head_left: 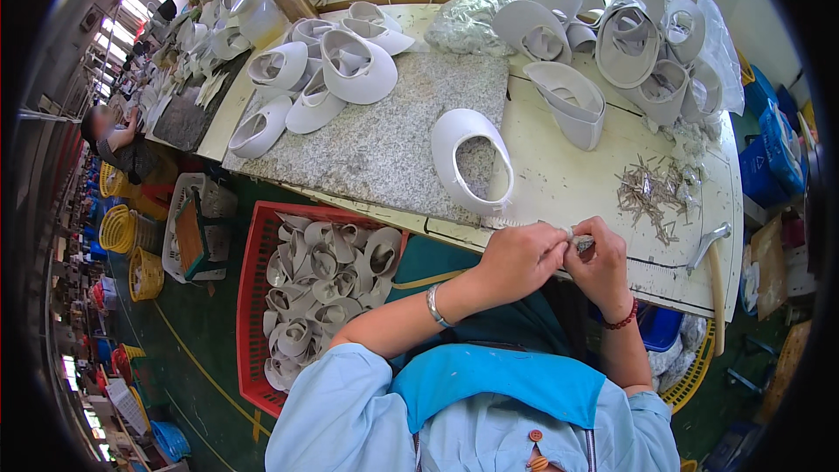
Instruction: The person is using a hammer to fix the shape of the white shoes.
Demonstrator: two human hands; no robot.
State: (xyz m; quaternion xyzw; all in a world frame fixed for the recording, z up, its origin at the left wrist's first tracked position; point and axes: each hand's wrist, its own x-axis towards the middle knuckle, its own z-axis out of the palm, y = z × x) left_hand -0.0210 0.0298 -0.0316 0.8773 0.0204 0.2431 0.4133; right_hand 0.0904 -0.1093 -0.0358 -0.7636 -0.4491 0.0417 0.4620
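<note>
Grey small piece: a small grey metal bit (580, 243) sits pinched between the two hands at the near edge of the cream worktop (577, 183), just below the white visor-shaped sole piece.
Left hand: the left hand (517, 260) is curled, fingertips pressed against the small grey metal bit from its left side; a silver bangle (434, 304) rings the wrist.
Right hand: the right hand (599, 264) is closed on the same bit from the right, touching the left hand; a red bead bracelet (622, 318) is on this wrist.
Hands together: both are drawn tight onto the one bit, with no gap showing between them.
White visor-shaped sole piece: the white curved plastic sole piece (470, 160) lies straight beyond the hands, half on the speckled grey stone slab (384, 144), its long axis running away from the person, open end nearest.
Nearer hand: the left hand, just under its near tip; the right is a little off to the side.
Nails: a loose heap of thin metal nails (651, 192) lies right of that sole piece, nearer the right hand.
Hammer: a metal-headed hammer with a wooden handle (712, 262) hangs over the worktop edge, further right.
Red crate: a red plastic basket of grey curved pieces (253, 297) stands on the floor, below-left of the sole piece.
</note>
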